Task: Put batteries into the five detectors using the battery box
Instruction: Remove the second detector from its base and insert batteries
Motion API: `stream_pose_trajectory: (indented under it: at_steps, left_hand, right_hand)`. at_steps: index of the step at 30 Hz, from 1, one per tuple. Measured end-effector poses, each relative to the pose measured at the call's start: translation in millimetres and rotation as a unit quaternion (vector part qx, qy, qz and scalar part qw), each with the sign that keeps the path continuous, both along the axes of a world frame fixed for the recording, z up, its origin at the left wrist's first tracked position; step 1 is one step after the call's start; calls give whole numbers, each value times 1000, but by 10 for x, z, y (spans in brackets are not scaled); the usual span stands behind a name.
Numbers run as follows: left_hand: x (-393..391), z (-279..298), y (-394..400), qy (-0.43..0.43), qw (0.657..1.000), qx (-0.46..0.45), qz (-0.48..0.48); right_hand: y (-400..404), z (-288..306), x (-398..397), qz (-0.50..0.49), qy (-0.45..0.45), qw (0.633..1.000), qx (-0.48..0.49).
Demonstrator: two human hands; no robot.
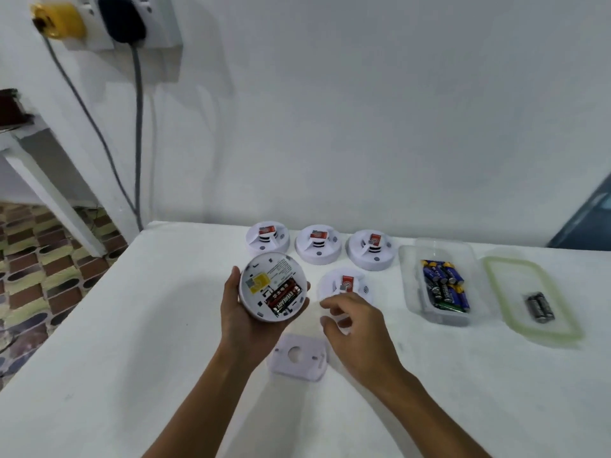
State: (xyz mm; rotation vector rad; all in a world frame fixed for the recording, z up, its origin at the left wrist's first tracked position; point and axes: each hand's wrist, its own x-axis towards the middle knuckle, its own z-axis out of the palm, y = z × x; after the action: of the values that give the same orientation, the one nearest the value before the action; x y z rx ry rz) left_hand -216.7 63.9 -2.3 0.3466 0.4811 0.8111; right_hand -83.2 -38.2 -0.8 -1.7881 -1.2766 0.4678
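Note:
My left hand [239, 320] grips a round white detector [272, 285] turned back-up, with red and black batteries lying in its open compartment. My right hand [355, 328] hovers just right of it with loosely curled fingers, holding nothing. The detector's white mounting plate [299, 357] lies flat on the table below both hands. Three detectors [318, 248] stand in a row at the back, and another detector [345, 285] sits partly behind my right hand. The clear battery box [441, 282], with several batteries inside, stands to the right.
The box's green-rimmed lid [532, 299] lies at the far right with two dark batteries [539, 307] on it. The white table [132, 358] ends at its left edge above a patterned floor. Cables hang from wall sockets [125, 24] at the upper left.

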Motion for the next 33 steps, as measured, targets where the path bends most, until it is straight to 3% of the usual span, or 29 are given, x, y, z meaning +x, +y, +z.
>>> stream_pose_trajectory:
  at_steps: [11, 19, 33]
  left_hand:
    - [1282, 323, -427, 19, 987, 29, -156]
    - [1956, 321, -810, 10, 961, 45, -274]
    - [1954, 358, -787, -9, 960, 53, -275]
  right_hand:
    - [-712, 369, 856, -170, 79, 975, 116]
    - [-1193, 368, 1217, -265, 97, 952, 122]
    - [-1165, 452, 1229, -259, 74, 951, 152]
